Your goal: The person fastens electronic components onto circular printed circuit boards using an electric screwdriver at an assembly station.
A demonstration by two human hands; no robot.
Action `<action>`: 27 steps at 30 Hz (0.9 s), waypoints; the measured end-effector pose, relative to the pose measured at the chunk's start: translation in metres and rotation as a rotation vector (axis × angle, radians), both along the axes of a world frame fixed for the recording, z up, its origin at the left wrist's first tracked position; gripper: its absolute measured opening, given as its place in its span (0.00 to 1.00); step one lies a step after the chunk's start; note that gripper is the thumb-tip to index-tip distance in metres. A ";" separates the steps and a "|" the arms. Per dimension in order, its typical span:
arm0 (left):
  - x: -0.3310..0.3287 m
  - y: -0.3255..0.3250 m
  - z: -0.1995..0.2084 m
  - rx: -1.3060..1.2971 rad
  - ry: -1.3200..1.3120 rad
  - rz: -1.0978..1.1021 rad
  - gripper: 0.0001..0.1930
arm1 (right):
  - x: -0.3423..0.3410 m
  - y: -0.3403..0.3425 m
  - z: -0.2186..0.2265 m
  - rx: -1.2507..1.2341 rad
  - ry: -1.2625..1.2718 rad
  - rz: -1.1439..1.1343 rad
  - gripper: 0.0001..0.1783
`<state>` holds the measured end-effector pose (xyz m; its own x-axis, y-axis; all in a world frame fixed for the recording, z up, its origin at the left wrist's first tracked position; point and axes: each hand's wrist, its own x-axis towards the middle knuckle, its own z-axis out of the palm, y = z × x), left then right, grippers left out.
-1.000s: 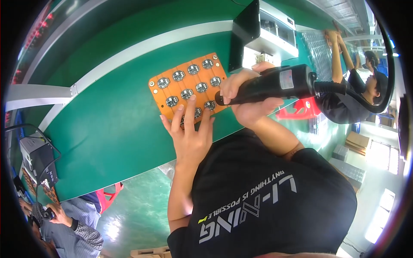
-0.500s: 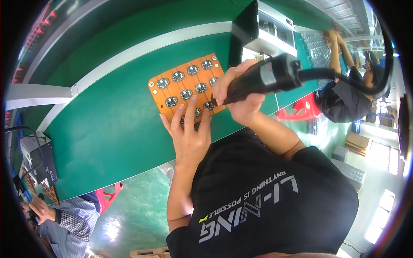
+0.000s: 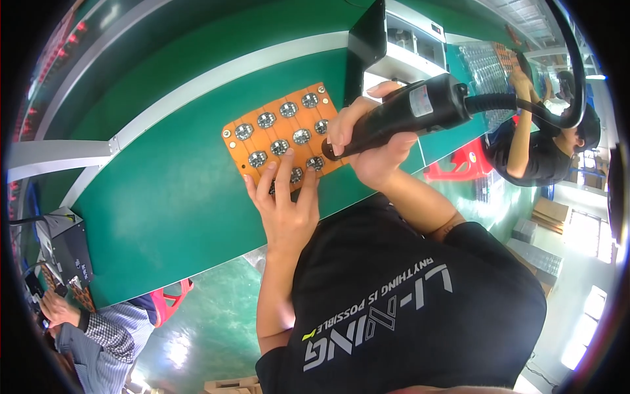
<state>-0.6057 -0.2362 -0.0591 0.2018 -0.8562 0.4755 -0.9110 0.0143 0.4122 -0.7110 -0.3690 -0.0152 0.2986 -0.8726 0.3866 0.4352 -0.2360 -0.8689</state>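
On the green table lies an orange tray (image 3: 261, 138) holding several round, shiny dark circuit boards (image 3: 301, 136) in rows. My left hand (image 3: 287, 218) rests over its near edge with fingers spread flat, fingertips on the tray and against the near round boards, partly hiding them. My right hand (image 3: 374, 165) is wrapped round a black corded electric screwdriver (image 3: 400, 115), tilted so its nose points down-left at the tray. That nose sits just right of a round board in the near row; its very tip cannot be made out.
A white and black machine (image 3: 415, 56) stands behind the tray to the right. The screwdriver's cable (image 3: 564, 128) loops up on the right. Co-workers sit at the right (image 3: 525, 148) and lower left (image 3: 105, 331). A grey box (image 3: 69, 243) and red stools (image 3: 466, 161) are nearby.
The screwdriver's nose has moved slightly up and right off the near round board. My left hand stays on the tray. At the right, the co-worker's head and arms have shifted.
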 end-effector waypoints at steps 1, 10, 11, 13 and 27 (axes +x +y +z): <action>0.000 0.000 0.000 0.000 0.000 -0.001 0.07 | 0.000 0.000 0.000 -0.001 -0.001 -0.006 0.44; 0.000 0.000 0.002 0.019 0.010 -0.007 0.08 | 0.000 0.000 -0.003 0.009 -0.006 0.027 0.43; 0.001 0.000 0.002 0.013 0.011 -0.007 0.08 | 0.000 0.001 -0.003 0.009 -0.006 0.027 0.43; 0.001 0.000 0.002 0.007 0.012 -0.004 0.08 | 0.000 0.001 -0.002 0.007 -0.002 0.032 0.43; 0.025 -0.052 0.046 0.177 -0.017 -0.391 0.07 | -0.041 -0.007 0.006 0.030 -0.125 -0.091 0.42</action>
<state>-0.5804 -0.2885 -0.0135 -0.1611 -0.9353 0.3150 -0.8578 0.2905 0.4239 -0.7516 -0.3757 -0.0094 0.1690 -0.9057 0.3887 0.5180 -0.2539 -0.8168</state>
